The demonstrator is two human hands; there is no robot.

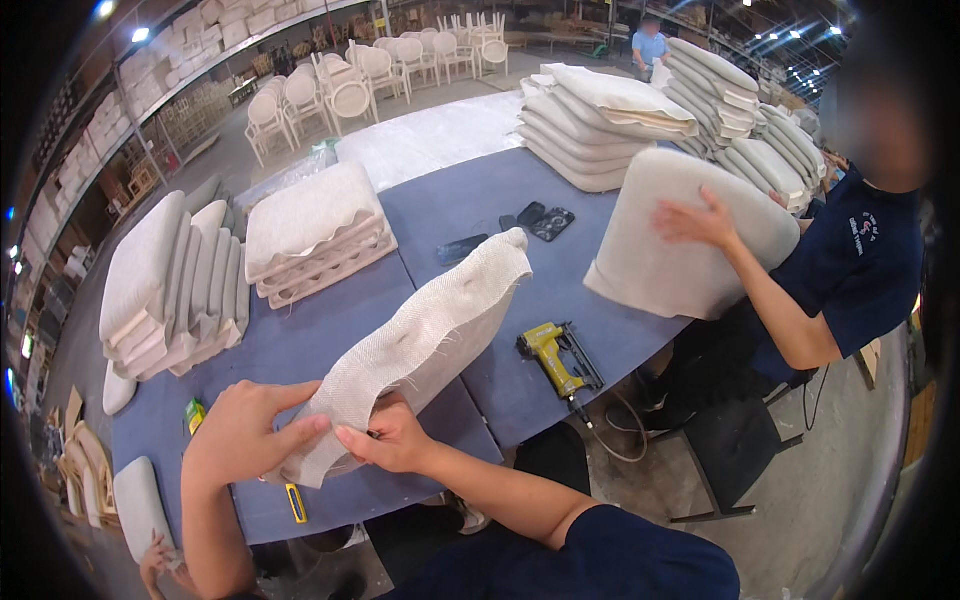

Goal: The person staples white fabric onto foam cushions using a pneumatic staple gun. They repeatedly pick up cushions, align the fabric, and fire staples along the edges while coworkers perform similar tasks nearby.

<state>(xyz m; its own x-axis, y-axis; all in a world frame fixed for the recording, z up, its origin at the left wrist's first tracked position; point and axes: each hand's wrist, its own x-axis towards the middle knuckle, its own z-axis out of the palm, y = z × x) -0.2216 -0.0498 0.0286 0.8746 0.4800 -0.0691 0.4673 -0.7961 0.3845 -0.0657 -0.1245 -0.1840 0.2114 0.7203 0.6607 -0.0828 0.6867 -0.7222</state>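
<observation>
An upholstered cushion (425, 325) in pale woven fabric stands tilted on edge in front of me, its loose frayed fabric edge facing up. At its near end, my left hand (250, 430) grips the fabric corner, thumb in front and some fingers hidden behind. Close beside it, my right hand (395, 435) pinches the fabric edge between thumb and fingers. A small dark bit shows at those right fingers, too small to name. Below the cushion's near end lies a yellow utility knife (295, 503). A yellow staple gun (555, 360) with an air hose rests to the right.
The blue-grey table (350, 335) bears cushion stacks at left (180, 280), centre-left (315, 230) and far right (600, 125). Black cases (545, 220) lie mid-table. At right, a co-worker handles a grey cushion (690, 230). Another person's hands (160, 560) touch a cushion at lower left. Chair frames (380, 70) stand behind.
</observation>
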